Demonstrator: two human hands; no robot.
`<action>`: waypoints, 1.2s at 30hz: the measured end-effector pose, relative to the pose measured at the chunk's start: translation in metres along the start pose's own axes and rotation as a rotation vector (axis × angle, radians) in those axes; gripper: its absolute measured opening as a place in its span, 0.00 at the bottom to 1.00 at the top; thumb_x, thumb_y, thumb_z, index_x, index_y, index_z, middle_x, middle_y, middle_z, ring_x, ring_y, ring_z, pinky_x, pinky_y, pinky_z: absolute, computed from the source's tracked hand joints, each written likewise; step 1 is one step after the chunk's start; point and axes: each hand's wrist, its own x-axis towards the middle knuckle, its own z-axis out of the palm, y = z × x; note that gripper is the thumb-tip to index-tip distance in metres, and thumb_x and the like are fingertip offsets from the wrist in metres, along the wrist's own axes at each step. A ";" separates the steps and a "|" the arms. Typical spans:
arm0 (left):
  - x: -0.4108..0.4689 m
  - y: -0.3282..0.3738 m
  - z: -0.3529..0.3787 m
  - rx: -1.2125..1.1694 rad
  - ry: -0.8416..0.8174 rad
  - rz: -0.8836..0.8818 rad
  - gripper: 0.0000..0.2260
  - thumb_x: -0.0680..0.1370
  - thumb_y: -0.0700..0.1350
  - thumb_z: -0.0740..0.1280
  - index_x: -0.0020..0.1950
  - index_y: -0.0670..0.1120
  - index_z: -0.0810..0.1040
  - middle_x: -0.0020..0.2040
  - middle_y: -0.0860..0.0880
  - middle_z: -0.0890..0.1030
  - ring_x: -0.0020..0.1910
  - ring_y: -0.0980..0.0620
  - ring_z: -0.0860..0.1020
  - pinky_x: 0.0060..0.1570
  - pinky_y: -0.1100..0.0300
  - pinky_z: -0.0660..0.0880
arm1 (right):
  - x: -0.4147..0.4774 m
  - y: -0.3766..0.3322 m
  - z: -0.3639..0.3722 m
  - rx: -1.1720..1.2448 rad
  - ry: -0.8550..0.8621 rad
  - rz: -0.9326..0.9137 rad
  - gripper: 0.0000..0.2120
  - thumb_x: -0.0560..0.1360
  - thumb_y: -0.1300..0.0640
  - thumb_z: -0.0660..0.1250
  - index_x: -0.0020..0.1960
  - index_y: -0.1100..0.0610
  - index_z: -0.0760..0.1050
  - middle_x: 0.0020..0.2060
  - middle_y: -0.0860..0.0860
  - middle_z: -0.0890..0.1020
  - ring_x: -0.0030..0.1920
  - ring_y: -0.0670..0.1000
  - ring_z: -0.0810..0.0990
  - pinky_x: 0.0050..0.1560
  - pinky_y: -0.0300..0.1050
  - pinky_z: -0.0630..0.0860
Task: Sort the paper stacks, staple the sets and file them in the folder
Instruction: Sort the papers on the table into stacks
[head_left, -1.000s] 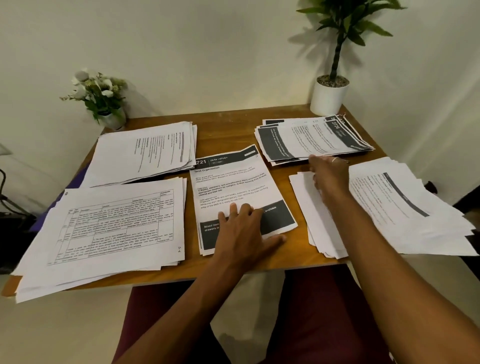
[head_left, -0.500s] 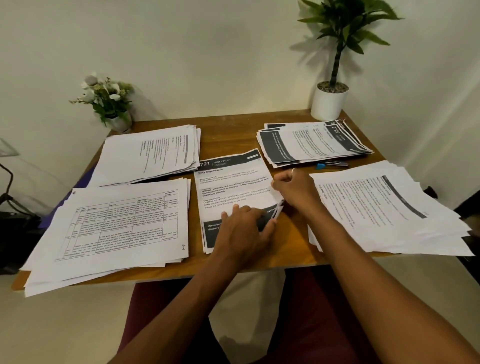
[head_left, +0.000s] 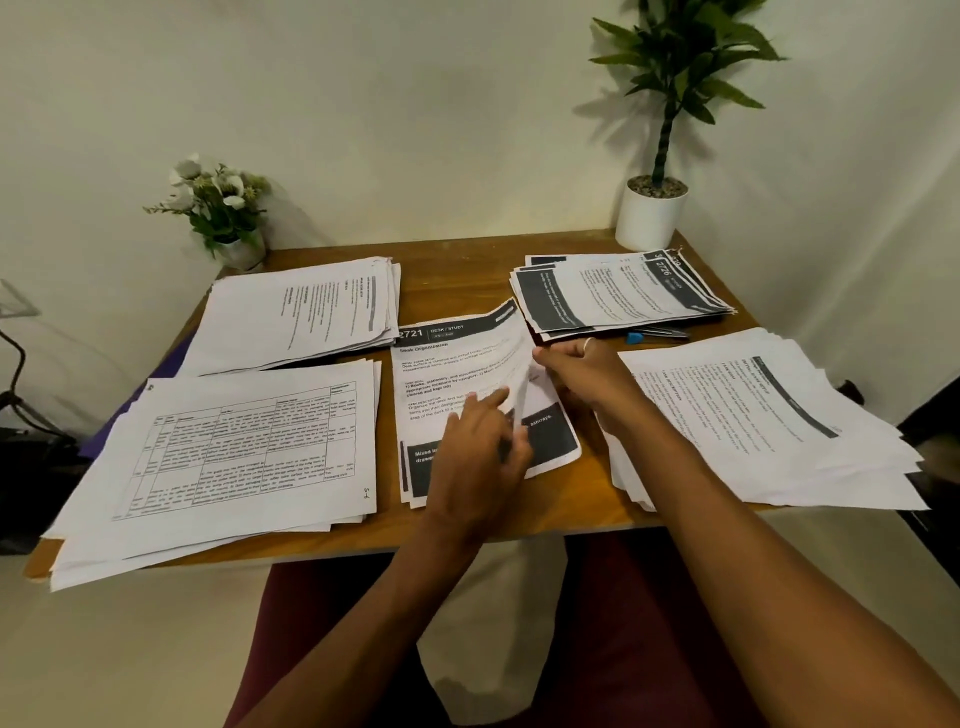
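Five paper stacks (head_left: 223, 447) on table (head_left: 457, 270)

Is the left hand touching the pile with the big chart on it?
No, the left hand lies on the middle pile, apart from the chart pile.

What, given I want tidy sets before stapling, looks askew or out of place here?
The near-left stack is fanned, lower sheets overhanging the table edge. The near-right stack is splayed too. The right hand pinches the top sheet of the middle stack, curling it.
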 end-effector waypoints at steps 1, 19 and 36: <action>-0.003 -0.001 0.003 0.043 -0.003 0.065 0.08 0.80 0.47 0.68 0.43 0.46 0.77 0.68 0.41 0.78 0.70 0.35 0.74 0.63 0.37 0.75 | -0.001 -0.003 -0.001 0.018 -0.032 0.001 0.20 0.76 0.36 0.69 0.58 0.50 0.79 0.53 0.47 0.84 0.55 0.52 0.81 0.49 0.46 0.78; -0.015 -0.016 0.007 0.138 -0.164 -0.008 0.33 0.69 0.69 0.73 0.68 0.55 0.69 0.75 0.46 0.67 0.74 0.42 0.66 0.67 0.36 0.72 | 0.021 0.005 -0.062 0.602 0.367 0.084 0.05 0.78 0.59 0.69 0.54 0.52 0.78 0.49 0.50 0.85 0.43 0.49 0.85 0.32 0.37 0.77; 0.011 -0.002 0.004 0.434 -0.477 -0.126 0.15 0.85 0.50 0.58 0.69 0.47 0.73 0.72 0.44 0.74 0.70 0.37 0.70 0.69 0.38 0.68 | 0.041 0.015 -0.054 0.772 0.240 0.072 0.15 0.77 0.66 0.71 0.63 0.59 0.78 0.52 0.54 0.87 0.49 0.51 0.88 0.53 0.46 0.84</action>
